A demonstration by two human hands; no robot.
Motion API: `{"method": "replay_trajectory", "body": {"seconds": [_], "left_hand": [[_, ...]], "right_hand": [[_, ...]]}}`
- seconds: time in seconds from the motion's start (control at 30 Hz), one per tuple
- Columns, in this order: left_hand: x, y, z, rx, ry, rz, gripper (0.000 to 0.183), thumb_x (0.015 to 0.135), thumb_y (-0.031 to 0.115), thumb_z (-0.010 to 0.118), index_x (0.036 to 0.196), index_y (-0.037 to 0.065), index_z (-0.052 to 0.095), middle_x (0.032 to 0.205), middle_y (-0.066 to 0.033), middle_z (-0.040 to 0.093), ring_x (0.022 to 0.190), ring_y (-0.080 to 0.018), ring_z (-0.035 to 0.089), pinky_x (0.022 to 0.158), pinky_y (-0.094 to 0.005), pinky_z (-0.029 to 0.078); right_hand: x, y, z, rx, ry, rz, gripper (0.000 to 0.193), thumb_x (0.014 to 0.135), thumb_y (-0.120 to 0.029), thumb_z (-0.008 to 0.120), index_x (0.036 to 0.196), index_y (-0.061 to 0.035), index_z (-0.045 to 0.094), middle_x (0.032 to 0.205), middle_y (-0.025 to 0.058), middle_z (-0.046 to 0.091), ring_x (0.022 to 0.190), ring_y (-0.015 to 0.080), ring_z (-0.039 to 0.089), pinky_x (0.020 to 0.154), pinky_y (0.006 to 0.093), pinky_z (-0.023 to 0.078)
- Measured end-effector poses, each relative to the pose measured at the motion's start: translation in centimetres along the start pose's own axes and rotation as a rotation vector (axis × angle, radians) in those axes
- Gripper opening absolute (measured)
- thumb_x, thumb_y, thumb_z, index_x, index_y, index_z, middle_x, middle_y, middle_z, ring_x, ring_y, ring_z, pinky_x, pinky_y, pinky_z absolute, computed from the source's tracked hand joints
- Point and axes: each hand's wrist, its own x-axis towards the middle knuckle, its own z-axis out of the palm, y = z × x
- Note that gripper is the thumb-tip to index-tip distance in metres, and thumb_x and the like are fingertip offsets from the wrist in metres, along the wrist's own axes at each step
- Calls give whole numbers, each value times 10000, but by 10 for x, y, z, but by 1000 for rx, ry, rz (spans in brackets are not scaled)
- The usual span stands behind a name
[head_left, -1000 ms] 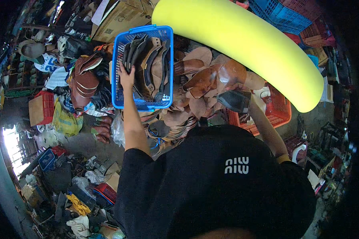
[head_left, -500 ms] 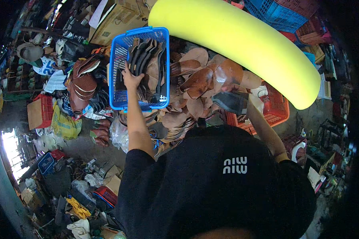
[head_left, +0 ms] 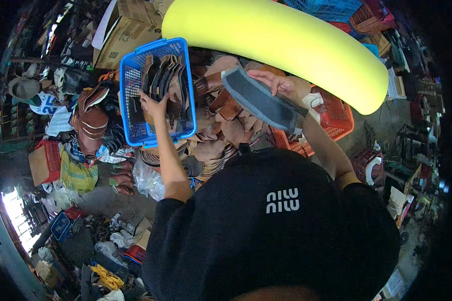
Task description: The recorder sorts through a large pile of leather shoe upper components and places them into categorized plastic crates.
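Note:
In the blue plastic basket (head_left: 192, 118) stand several brown and black curved leather pieces (head_left: 161, 75) packed side by side. My left hand (head_left: 154, 106) reaches over the basket's near side, thumb and fingers spread apart across the near ends of these pieces and touching them. To the right of the basket, my right hand (head_left: 281, 86) holds a curved dark grey piece (head_left: 258, 100) with a paler border, tilted in the air. Its fingers lie along the far edge of the piece; part of the grip is hidden behind it.
A heap of brown leather cutouts (head_left: 231, 128) lies beneath my hands. A big yellow curved form (head_left: 286, 42) arches across the far side. A red crate (head_left: 344, 128) is at right, a cardboard box (head_left: 130, 37) behind the basket, brown leather pieces (head_left: 91, 120) at left.
My right hand has lifted the dark grey piece up and left, turning its broad face into view. My left hand has stayed at the basket's pieces, with its thumb farther out. The view has shifted.

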Motion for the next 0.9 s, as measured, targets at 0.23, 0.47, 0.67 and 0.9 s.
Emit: {"method": "replay_trajectory", "body": {"seconds": [0.23,0.47,0.67,0.9], "left_hand": [[-76,139,-35,-961,-397,-56,388,907,347,648,1057,-10,674,985,-74,690,865,-160,619,825,-309,477],[-140,218,-46,-1608,-1143,-345,363,959,259,560,1238,32,509,1112,-110,638,914,-187,651,741,-289,537],[-141,238,-46,-1652,-758,-321,412,846,-65,627,1223,48,507,1111,-77,650,939,-139,643,729,-247,536],[-145,255,-48,-1511,-732,-219,289,847,-21,659,1096,55,531,981,-42,675,823,-127,656,634,-257,546]], "right_hand": [[11,-13,21,58,-48,-44,216,946,-106,521,799,2,636,1434,316,337,1388,402,286,1139,523,251],[-3,-25,55,-124,174,-17,112,889,-10,597,779,-4,613,1409,286,391,1332,369,397,1120,477,327],[-39,-46,81,-247,670,248,207,973,-152,513,1085,-9,613,1383,197,448,1295,256,454,1096,367,365],[-78,-61,78,-371,729,565,358,941,-200,594,1251,-29,544,1128,96,619,1011,132,609,869,279,487]]}}
